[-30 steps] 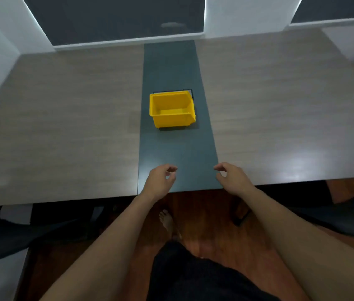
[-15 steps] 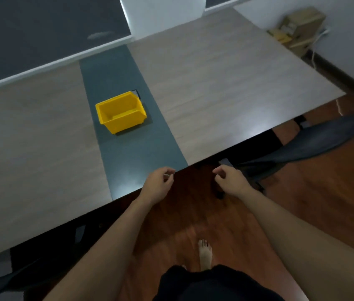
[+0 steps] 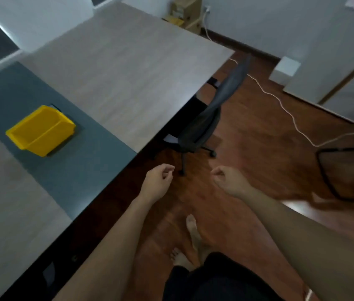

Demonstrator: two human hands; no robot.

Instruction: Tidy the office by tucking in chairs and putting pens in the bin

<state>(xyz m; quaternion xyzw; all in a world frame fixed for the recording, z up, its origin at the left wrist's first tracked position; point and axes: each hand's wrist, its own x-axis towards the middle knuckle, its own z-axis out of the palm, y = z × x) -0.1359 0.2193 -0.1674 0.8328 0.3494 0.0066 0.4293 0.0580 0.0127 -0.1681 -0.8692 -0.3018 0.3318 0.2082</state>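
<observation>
A yellow bin (image 3: 41, 131) sits on the dark strip of the wooden table (image 3: 128, 68) at the left; its inside looks bare. A dark office chair (image 3: 206, 120) stands at the table's right edge, its seat partly under the top and its back leaning out. My left hand (image 3: 157, 183) and my right hand (image 3: 229, 179) hang in front of me over the floor, fingers loosely curled, holding nothing. Both are short of the chair, about a hand's length apart. No pen is in sight.
A white cable (image 3: 280, 103) snakes over the wooden floor to the right. A second dark chair (image 3: 352, 166) stands at the far right. Cardboard boxes (image 3: 184, 11) sit in the far corner, and a white box (image 3: 284, 69) rests by the wall.
My view has swung to the right, away from the bin and toward the chair at the table's right edge. Both hands have left the table edge and now hang over the floor.
</observation>
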